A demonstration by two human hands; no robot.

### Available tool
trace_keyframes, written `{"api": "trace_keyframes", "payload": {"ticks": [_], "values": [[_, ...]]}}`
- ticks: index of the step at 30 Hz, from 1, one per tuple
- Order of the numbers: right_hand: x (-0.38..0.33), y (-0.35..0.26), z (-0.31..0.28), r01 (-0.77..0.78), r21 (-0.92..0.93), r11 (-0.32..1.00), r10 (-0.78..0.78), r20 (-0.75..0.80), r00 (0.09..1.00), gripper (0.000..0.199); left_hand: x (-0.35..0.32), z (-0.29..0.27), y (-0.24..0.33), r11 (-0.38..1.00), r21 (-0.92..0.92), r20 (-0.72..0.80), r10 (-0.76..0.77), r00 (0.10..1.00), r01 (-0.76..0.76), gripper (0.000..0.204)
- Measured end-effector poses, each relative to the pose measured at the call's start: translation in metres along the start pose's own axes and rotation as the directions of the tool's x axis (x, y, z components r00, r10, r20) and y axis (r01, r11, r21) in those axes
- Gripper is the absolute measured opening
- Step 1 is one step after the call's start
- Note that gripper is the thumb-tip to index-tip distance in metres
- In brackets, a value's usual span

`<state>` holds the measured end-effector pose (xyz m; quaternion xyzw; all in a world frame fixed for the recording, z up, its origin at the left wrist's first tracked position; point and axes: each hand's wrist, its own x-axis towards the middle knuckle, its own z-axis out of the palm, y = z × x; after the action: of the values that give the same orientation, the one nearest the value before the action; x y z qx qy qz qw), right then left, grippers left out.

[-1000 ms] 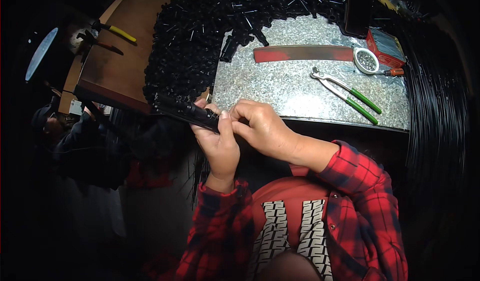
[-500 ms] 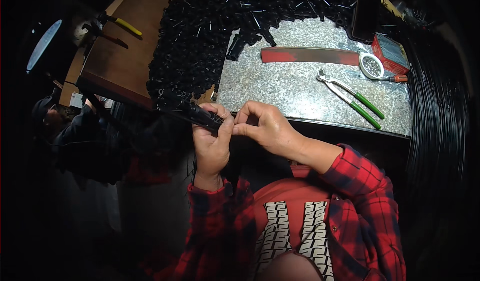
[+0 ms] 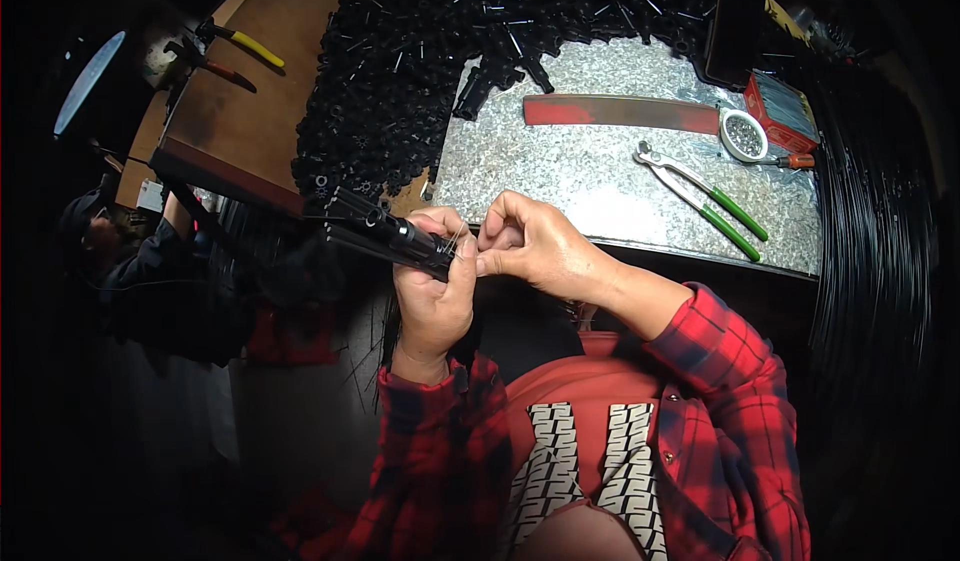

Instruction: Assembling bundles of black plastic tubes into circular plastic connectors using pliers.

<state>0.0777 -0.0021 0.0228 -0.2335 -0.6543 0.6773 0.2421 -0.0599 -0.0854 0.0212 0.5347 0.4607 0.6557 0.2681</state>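
Observation:
My left hand [image 3: 432,306] is wrapped round a bundle of thin black rods [image 3: 350,231] with a dark tubular hub among them. The rods point off to the left, and the hub end lies between my thumb and fingers. Fine pale wire [image 3: 459,233] stands out by my left thumb. Close beside it, the thumb and forefinger of my right hand [image 3: 548,251] are pinched together at the hub end. Whatever sits in that pinch is too small to make out. Both hands are just off the near edge of a speckled grey worktop [image 3: 570,191].
Small black hub-like parts [image 3: 360,111] are heaped across the back and left. On the worktop lie green-handled nippers [image 3: 700,201], a red-brown strip [image 3: 620,111], a white bowl [image 3: 766,141], a red box [image 3: 775,116] and a screwdriver [image 3: 798,161]. Black rods [image 3: 870,211] hang right. Another person [image 3: 120,241] is left.
Both hands have shifted slightly to the right. The rod bundle has turned, so its hub and rod ends show more plainly. My right hand stays pinched at the hub end.

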Motion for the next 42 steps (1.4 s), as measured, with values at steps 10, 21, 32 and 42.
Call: {"api": "trace_keyframes", "payload": {"ticks": [10, 21, 32, 42], "values": [[-0.052, -0.016, -0.054, 0.19, -0.566, 0.802, -0.332, -0.158, 0.93, 0.033, 0.003, 0.013, 0.001, 0.984, -0.135, -0.054, -0.12, 0.991, 0.112, 0.021], [-0.14, -0.011, -0.145, -0.302, -0.946, 0.115, -0.236, -0.322, 0.917, 0.032, 0.009, 0.029, -0.005, 0.893, -0.43, 0.113, -0.094, 0.989, 0.134, 0.016], [-0.143, -0.009, -0.138, -0.377, -0.872, 0.313, -0.247, -0.458, 0.854, 0.021, 0.01, 0.043, 0.003, 0.921, -0.384, 0.182, 0.005, 0.983, 0.066, 0.016], [-0.142, -0.054, -0.086, -0.317, -0.248, 0.915, 0.137, -0.549, 0.825, 0.015, 0.004, 0.04, -0.004, 0.869, -0.427, 0.307, -0.12, 0.944, 0.249, 0.031]]}}
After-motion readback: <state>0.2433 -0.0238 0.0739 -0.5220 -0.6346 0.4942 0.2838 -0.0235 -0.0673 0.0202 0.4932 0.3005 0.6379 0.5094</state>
